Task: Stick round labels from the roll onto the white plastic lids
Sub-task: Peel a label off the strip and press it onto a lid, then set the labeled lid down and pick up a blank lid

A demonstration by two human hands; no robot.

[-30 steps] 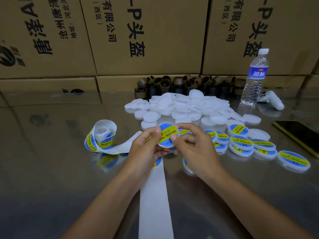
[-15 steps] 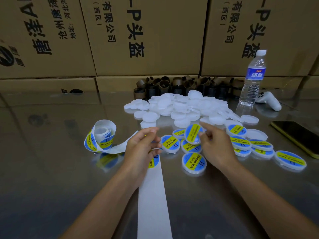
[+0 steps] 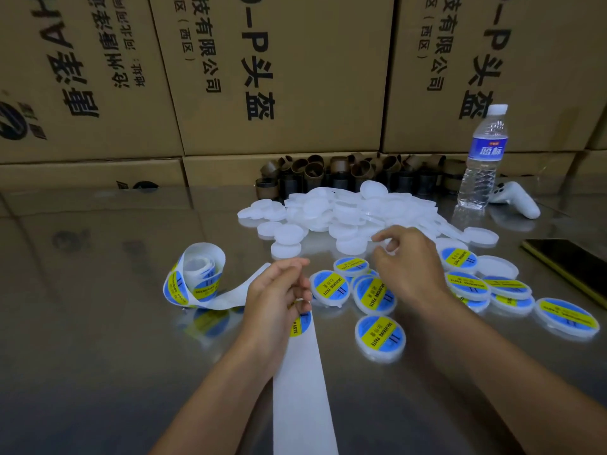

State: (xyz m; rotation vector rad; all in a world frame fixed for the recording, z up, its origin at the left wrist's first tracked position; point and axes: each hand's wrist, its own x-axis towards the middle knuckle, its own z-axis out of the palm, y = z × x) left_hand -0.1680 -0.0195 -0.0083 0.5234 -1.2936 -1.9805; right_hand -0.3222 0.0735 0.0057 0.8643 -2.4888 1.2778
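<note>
While left fingers [image 3: 297, 292] hang loosely curled, right fingers [image 3: 382, 237] pinch translucent white lid [image 3: 382, 248]

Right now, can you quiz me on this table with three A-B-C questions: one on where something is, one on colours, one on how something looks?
1. Where is the water bottle? A) left of the label roll B) closest to the person C) behind the white lids, at the right
2. What colours are the round labels? A) blue and yellow B) red and green C) black and pink
3. The lid nearest the person is A) bare B) labelled C) broken
Answers: 1 C, it stands past the pile beside the white controller; 2 A, blue discs with a yellow band; 3 B, a label covers its top.
</note>
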